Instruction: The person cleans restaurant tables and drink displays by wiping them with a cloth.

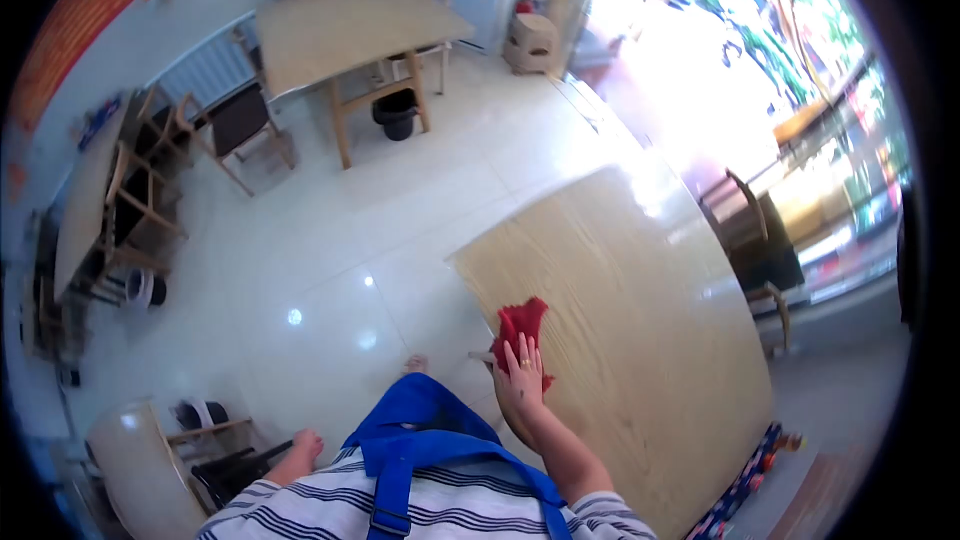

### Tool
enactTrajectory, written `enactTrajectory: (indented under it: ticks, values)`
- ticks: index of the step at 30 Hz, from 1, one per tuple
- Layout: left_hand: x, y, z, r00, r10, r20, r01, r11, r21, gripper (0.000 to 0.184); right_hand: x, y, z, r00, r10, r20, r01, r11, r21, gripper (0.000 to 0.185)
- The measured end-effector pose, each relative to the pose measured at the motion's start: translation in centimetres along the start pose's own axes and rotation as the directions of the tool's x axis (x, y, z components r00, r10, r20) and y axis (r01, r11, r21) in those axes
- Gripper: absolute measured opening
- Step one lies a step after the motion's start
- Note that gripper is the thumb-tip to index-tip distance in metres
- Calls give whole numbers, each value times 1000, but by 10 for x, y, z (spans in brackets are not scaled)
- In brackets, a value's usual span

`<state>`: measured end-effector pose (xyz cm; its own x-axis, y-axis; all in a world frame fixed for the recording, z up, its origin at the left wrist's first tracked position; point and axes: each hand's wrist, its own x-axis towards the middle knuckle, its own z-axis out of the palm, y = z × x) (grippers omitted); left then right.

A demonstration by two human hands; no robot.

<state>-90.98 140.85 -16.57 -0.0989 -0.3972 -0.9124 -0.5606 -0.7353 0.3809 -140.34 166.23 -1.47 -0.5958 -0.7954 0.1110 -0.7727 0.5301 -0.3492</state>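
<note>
My right hand [524,378] lies with its fingers stretched out on a red cloth [522,319], pressing it against the light wooden table [620,310] near its left edge. The cloth is bunched, and part of it is hidden under the palm. A ring shows on one finger. Away from the table, my left hand [309,444] hangs low at my side with its fingers curled, close to a black chair [240,472]. I see nothing in it.
A second wooden table [350,25] stands at the back, with a black bin [396,116] beneath it. Chairs [240,120] line the left side. Beyond my table, another chair [760,240] stands by the bright glass front. A stool [530,44] is near the doorway.
</note>
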Motion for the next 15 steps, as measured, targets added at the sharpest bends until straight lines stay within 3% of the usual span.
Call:
enactTrajectory:
  ticks: [1, 4, 6, 9, 11, 12, 13, 15]
  values:
    - [-17, -5, 2, 942, -216, -258, 137, 947, -292, 20, -1, 0, 5, 999, 32, -39, -34, 998, -48, 53]
    - [-27, -11, -17, 963, -186, -196, 114, 937, -330, 24, 1, 0, 19, 992, 117, -37, -121, 985, -122, 58]
    - [-23, -7, -23, 980, -155, -126, 108, 942, -317, 23, 13, 3, 26, 998, 67, -18, -69, 986, -154, 63]
    - [1, 21, -25, 1000, -15, 4, 15, 977, -214, 21, 62, -1, 25, 990, 36, 135, -16, 989, -149, 70]
    - [19, 51, -32, 980, 191, 59, -183, 976, -120, 20, 107, -3, 41, 990, 48, 130, -20, 979, -205, 75]
    - [25, 70, -38, 953, 299, 54, -293, 951, -98, 20, 132, -8, 48, 990, 23, 140, 6, 979, -204, 75]
    - [29, 88, -45, 931, 365, 4, -362, 926, -107, 20, 156, -13, 56, 991, 94, 100, -71, 974, -217, 77]
    - [13, 141, -66, 923, 347, -164, -374, 909, -183, 18, 201, -28, 73, 969, 247, 31, -237, 954, -184, 77]
